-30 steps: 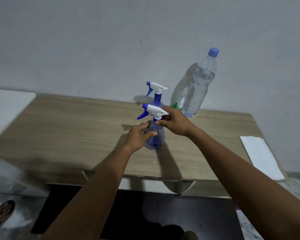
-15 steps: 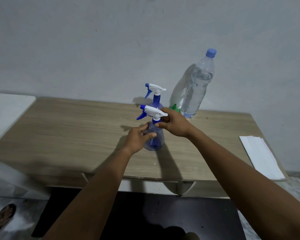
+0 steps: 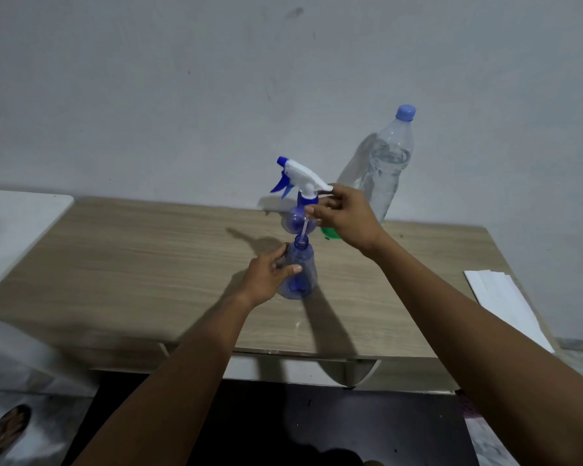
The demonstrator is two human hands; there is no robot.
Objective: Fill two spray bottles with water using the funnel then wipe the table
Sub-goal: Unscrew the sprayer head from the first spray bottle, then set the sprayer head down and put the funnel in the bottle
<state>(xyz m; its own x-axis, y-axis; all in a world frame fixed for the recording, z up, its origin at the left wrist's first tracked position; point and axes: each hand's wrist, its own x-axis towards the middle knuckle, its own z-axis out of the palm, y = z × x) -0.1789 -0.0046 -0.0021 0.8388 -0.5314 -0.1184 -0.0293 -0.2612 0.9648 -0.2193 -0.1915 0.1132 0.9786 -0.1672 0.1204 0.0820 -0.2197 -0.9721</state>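
Observation:
A clear blue spray bottle (image 3: 304, 270) stands on the wooden table (image 3: 155, 260), its neck uncovered. My left hand (image 3: 266, 275) grips its body. My right hand (image 3: 345, 218) holds the white and blue spray head (image 3: 300, 178) lifted above the neck, and its thin tube still dips into the bottle. The second spray bottle (image 3: 295, 222) stands just behind, mostly hidden by the raised head. A green funnel (image 3: 329, 233) peeks out under my right hand. A large water bottle (image 3: 389, 169) with a blue cap stands at the back by the wall.
Folded white paper (image 3: 505, 307) lies at the table's right edge. A white surface (image 3: 14, 223) adjoins the table on the left. A sandalled foot (image 3: 4, 432) shows on the floor at lower left.
My right hand has unscrewed the spray head and raised it off the near bottle. My left hand stays on the bottle's body.

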